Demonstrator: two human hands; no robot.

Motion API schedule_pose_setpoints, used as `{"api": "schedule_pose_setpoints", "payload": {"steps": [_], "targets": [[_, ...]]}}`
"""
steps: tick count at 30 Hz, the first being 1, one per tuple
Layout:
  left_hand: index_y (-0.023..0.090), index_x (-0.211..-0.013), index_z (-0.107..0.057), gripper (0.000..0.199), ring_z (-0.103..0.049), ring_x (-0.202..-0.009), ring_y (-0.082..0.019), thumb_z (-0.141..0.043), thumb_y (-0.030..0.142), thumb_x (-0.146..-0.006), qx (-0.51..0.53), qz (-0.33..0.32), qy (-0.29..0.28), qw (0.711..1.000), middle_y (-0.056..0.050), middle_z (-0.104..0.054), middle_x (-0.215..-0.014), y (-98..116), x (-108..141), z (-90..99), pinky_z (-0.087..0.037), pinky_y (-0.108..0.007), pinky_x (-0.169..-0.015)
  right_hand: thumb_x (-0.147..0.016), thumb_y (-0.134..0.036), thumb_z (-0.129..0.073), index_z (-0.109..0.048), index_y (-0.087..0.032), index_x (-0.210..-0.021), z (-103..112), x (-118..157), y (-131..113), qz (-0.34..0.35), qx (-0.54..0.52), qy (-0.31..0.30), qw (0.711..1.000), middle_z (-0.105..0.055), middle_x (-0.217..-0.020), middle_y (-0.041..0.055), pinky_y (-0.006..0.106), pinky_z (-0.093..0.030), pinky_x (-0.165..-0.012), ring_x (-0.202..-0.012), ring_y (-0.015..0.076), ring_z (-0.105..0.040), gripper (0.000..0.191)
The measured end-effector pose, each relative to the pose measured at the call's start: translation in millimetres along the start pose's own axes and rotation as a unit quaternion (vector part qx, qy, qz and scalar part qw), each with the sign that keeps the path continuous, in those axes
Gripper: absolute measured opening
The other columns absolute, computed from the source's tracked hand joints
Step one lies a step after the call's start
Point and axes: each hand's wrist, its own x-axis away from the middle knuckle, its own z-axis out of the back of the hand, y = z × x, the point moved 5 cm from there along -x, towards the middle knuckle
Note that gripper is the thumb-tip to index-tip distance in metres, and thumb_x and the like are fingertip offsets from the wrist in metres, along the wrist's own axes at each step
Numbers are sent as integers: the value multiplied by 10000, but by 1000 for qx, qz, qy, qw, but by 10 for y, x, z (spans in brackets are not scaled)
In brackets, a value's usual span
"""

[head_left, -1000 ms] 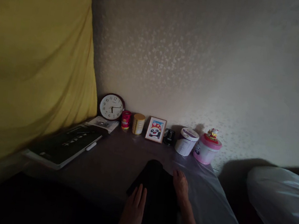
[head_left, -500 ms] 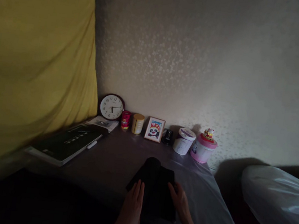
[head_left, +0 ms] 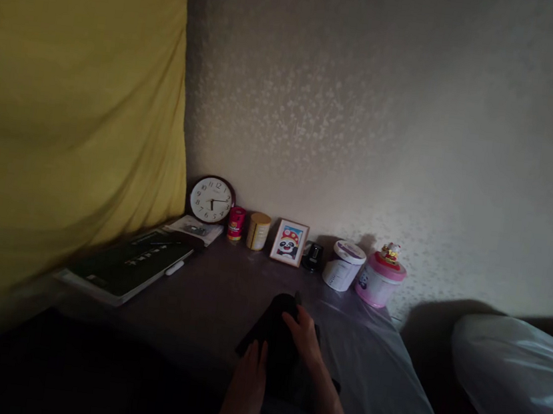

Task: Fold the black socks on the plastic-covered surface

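A black cloth item (head_left: 276,324) lies on the table near its front edge, too dark for its folds to be made out. My left hand (head_left: 247,381) rests flat on its lower left part, fingers stretched out and nearly side by side. My right hand (head_left: 305,335) is at its upper right edge, thumb over the cloth and fingers curled at the far side, gripping it. Part of the cloth is hidden beneath my right forearm.
Along the wall stand a clock (head_left: 211,200), a red can (head_left: 235,223), a yellow can (head_left: 258,231), a panda picture frame (head_left: 289,243), a small black object (head_left: 313,256), a white tub (head_left: 344,266) and a pink-lidded tub (head_left: 380,280). A dark green book (head_left: 131,263) lies left.
My right hand has moved up and left from the cloth's right side to its top edge, and the right part of the cloth has shifted. My left hand stays on the lower left.
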Motion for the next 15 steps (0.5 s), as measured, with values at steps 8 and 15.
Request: {"api": "schedule_pose_setpoints", "payload": {"steps": [8, 15], "targets": [[106, -1374, -256, 730, -308, -1290, -336, -510, 101, -690, 43, -14, 15, 999, -167, -309, -1425, -49, -14, 20, -332, -459, -1038, -659, -315, -619, -624, -122, -1041, -405, -64, 92, -56, 20, -75, 995, -666, -1005, 112, 326, -483, -778, -930, 250, -617, 429], [79, -1360, -256, 731, -341, -1283, -280, -492, 116, -670, 63, -28, -12, 998, -168, -344, -1407, -219, 79, 110, -337, -410, -1044, -723, -306, -591, -567, -115, -1142, -469, -49, 74, -68, 96, -114, 986, -656, -1047, 132, 321, -462, -809, -993, 252, -604, 461]]}}
